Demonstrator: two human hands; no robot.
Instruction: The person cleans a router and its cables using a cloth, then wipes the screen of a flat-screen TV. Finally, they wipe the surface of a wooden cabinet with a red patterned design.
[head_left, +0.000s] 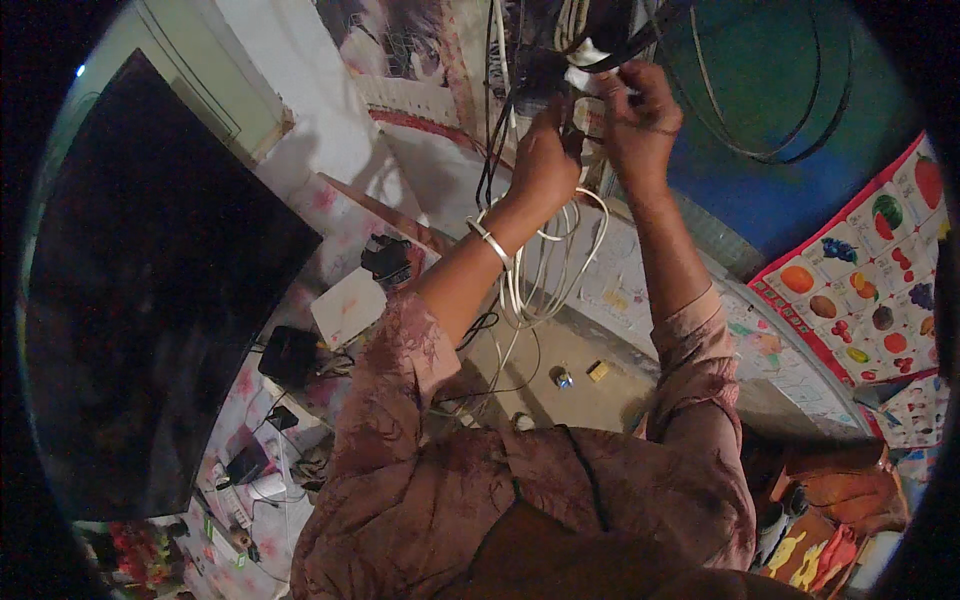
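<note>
Both arms reach up towards a bundle of cables on the wall. My right hand pinches a piece of white material, perhaps cloth or plastic, beside a thick black cable. My left hand, with a bangle at its wrist, is closed around something dark that I cannot make out. Behind and below the left hand hangs a loosely coiled white cable. Thin black cables run down just left of that hand.
A large dark television screen stands at left. On the patterned surface near it are a white square box and a black box. A fruit chart hangs at right. Small items, one a yellow box, lie on the floor.
</note>
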